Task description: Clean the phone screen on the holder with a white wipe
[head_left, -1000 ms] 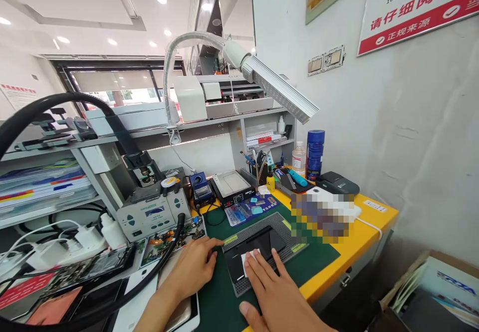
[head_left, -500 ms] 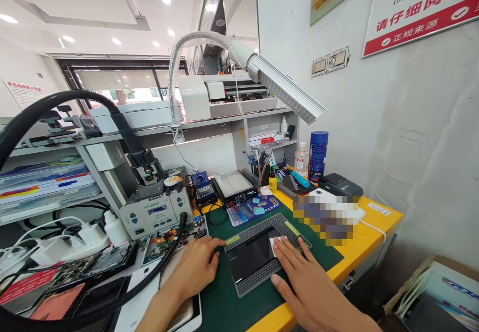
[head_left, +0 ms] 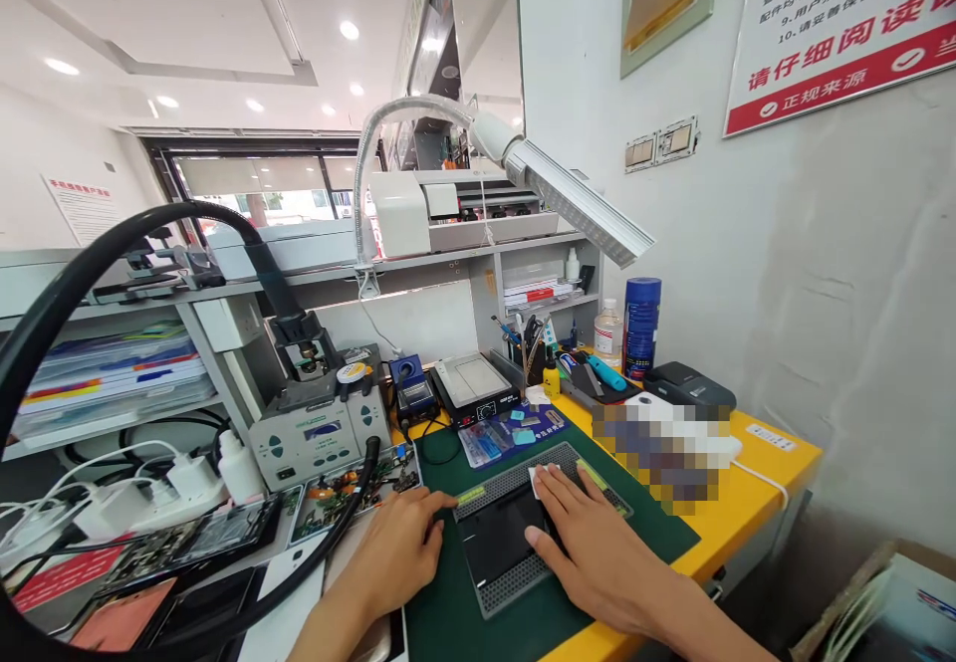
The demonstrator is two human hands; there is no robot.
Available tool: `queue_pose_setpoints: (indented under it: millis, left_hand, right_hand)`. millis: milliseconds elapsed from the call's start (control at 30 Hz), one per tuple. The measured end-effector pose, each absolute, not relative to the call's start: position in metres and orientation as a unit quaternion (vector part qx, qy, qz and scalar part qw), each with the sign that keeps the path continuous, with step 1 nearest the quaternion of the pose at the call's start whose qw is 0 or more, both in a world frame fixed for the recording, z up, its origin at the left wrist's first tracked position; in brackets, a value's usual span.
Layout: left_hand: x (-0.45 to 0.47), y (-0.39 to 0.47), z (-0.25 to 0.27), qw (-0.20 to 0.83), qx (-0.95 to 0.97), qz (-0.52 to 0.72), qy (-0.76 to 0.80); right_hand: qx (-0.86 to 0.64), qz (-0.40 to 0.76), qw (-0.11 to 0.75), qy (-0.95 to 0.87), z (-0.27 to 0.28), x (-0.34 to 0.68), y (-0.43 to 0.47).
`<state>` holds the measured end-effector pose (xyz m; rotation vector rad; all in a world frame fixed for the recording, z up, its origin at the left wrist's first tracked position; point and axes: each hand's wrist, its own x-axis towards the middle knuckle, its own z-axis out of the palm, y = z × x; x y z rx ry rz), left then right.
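Observation:
A flat black phone-like panel point(head_left: 497, 538) lies on a grey perforated plate point(head_left: 515, 592), which rests on a green mat point(head_left: 440, 607). My right hand point(head_left: 590, 533) is laid over the panel's right part, fingers stretched out, pressing a small white wipe point(head_left: 534, 483) against it. Most of the wipe is hidden beneath those fingers. My left hand point(head_left: 407, 543) stays at the plate's left side, its index fingertip at the upper left corner by a yellow-green strip point(head_left: 470, 496). The other left fingers are loosely bent and hold nothing.
A black hose point(head_left: 351, 503) curves across the left side over phones and a tray of circuit boards point(head_left: 351, 488). Behind the mat are a grey control station point(head_left: 318, 448) and a heating plate point(head_left: 474, 388). A lamp point(head_left: 583, 204) hangs overhead. Bottles and tools line the back right.
My right hand has slid left and slightly away across the panel with the wipe beneath its fingers. My left hand keeps its place at the plate's corner. The whole view has shifted slightly.

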<state>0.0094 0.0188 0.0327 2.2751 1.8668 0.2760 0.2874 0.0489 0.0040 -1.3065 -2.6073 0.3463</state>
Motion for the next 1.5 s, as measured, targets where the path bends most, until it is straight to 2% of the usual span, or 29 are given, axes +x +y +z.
queue_pose_setpoints:
  millis: [733,933,1167,1500]
  left_hand:
    - [0.01,0.016,0.03,0.078,0.774,0.11,0.619]
    - [0.01,0.017,0.031,0.071,0.775,0.106,0.619]
    - [0.01,0.016,0.032,0.071,0.773,0.101,0.623]
    - [0.006,0.019,0.023,0.069,0.779,0.118,0.612]
  right_hand:
    - [-0.437,0.106,0.057,-0.891,0.012,0.262,0.045]
    - [-0.419,0.16,0.019,-0.894,0.028,0.244,0.032]
    - [-0.349,0.174,0.072,-0.918,0.007,0.214,0.024]
    - [-0.294,0.198,0.081,-0.931,0.007,0.199,0.025]
